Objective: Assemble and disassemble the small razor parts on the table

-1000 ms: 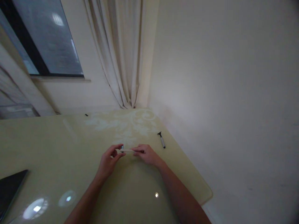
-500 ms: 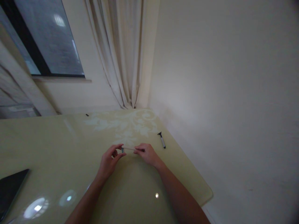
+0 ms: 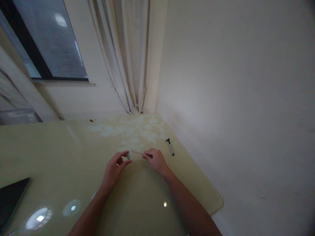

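Note:
My left hand [image 3: 115, 168] pinches a small narrow dark-and-teal piece [image 3: 128, 156] upright between thumb and fingertips. Its exact kind is too small to make out. Between the fingers of my right hand [image 3: 155, 159] is a thin pale stick [image 3: 136, 152], its free end pointing left toward the top of the small piece. A slight gap seems to lie between the two. Both hands are held over the pale yellow-green table [image 3: 137, 196]. Just right of my right hand lies a razor [image 3: 170, 147] with a grey-and-black handle and a dark head.
A small dark piece [image 3: 91, 120] lies near the table's back edge. At the left front is a dark flat device [image 3: 12, 200]. Walls, a curtain [image 3: 130, 65] and a window [image 3: 54, 42] bound the table at the back, with a plain wall [image 3: 233, 98] along its right.
The pale stick's tip has moved slightly up and away from the small piece in my left hand. My right hand has shifted a little up and right.

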`<state>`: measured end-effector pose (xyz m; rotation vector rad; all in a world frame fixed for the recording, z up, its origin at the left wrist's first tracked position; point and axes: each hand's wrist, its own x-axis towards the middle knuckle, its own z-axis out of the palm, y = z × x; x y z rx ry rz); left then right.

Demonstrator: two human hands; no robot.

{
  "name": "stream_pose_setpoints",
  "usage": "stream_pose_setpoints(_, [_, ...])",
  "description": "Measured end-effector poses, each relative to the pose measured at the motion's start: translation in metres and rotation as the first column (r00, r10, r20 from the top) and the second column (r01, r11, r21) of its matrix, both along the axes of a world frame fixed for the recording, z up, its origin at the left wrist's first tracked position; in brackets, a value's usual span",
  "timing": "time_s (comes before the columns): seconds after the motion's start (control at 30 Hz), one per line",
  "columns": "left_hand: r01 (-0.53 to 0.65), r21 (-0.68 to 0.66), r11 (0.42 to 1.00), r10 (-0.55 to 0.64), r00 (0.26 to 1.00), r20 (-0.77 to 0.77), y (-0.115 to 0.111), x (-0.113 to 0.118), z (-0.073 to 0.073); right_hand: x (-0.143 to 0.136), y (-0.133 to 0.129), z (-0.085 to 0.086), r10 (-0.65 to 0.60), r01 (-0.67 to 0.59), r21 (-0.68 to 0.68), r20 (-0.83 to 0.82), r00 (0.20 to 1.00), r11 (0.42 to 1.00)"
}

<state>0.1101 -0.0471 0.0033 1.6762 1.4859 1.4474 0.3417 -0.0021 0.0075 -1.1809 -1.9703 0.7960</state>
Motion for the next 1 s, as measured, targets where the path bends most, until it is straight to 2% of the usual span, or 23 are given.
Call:
stream_pose_setpoints(0.13, [0.002,0.010,1.000,-0.001,1.000,-0.012,0.0006,-0.0002,-0.0025,-0.0008,0.0005,-0.0013,0.088,-0.092,-0.075,-0.054,0.995,0.993])
stream_pose_setpoints(0.23, [0.001,0.011,1.000,-0.001,1.000,-0.010,0.0012,-0.0005,-0.0040,-0.0028,-0.0001,-0.0025,0.035,-0.036,-0.032,-0.029,0.999,0.999])
stream_pose_setpoints(0.33, [-0.009,0.003,1.000,0.009,1.000,-0.014,0.0007,-0.0003,-0.0027,-0.0029,-0.0004,-0.0032,0.062,-0.063,-0.028,-0.012,0.998,0.998])
stream_pose_setpoints(0.43, [-0.013,-0.002,1.000,0.013,1.000,-0.025,-0.0002,0.0004,-0.0001,-0.0014,0.0000,-0.0033,-0.007,0.007,0.013,0.009,1.000,1.000])
stream_pose_setpoints(0.57, [-0.021,0.014,1.000,0.021,1.000,-0.016,0.0001,0.0011,0.0001,-0.0008,0.0000,-0.0028,0.112,-0.112,-0.060,-0.004,0.994,0.992])
stream_pose_setpoints(0.67, [-0.014,0.006,1.000,0.014,1.000,-0.018,0.0007,0.0008,-0.0009,-0.0016,0.0000,-0.0027,0.021,-0.021,-0.003,0.017,1.000,1.000])
stream_pose_setpoints(0.8, [-0.013,0.001,1.000,0.013,1.000,-0.001,-0.0002,0.0007,0.0000,-0.0018,0.0000,-0.0028,0.082,-0.082,-0.055,0.001,0.997,0.995])
stream_pose_setpoints(0.9, [-0.008,-0.011,1.000,0.008,1.000,0.014,-0.0010,0.0008,0.0006,-0.0018,-0.0004,-0.0023,0.032,-0.032,-0.023,-0.011,0.999,0.999])
stream_pose_setpoints(1.0, [0.003,-0.011,1.000,-0.003,1.000,0.013,-0.0003,0.0002,-0.0011,-0.0016,-0.0006,-0.0012,0.080,-0.081,-0.067,-0.011,0.997,0.995])
